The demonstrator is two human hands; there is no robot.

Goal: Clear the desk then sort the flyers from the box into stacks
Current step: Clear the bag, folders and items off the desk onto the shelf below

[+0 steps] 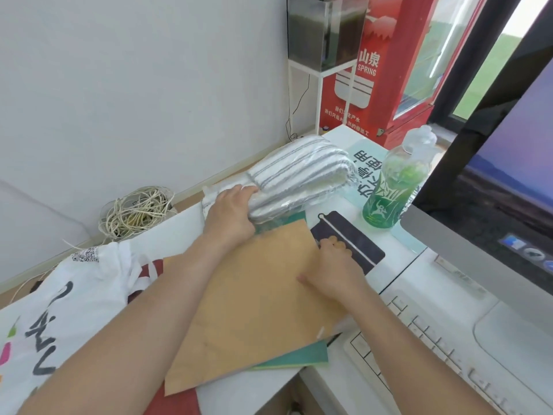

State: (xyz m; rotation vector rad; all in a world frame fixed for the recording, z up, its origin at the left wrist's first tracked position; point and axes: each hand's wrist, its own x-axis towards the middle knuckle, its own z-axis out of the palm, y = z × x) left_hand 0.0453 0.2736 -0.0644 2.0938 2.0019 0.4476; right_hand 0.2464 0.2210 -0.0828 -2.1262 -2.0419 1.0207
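At the desk's (395, 265) left edge a white printed bag (74, 295) is slumping over the surface, and past the far edge a coil of pale cord (137, 209) is lying by the wall. Toward the middle, the left hand (230, 214) is curling its fingers round the near end of a striped cloth bundle (299, 175) wrapped in clear plastic, probably to lift it off the papers it is partly weighing down. Below it a brown envelope (254, 295) is lying askew on a green sheet (299, 357), its near corner overhanging the front edge. The right hand (332, 271) is pinching the envelope's right edge, thumb flat on top and fingers hooked over it, seemingly steadying the sheet or readying it for removal. Just beside those fingers a dark card (353, 244) is lying flat. Further right a green bottle (395, 187) is standing upright near the far right corner, with a keyboard (434, 339) and monitor (493, 175) filling the right edge. The desk is being cleared; the box and flyers are not showing.
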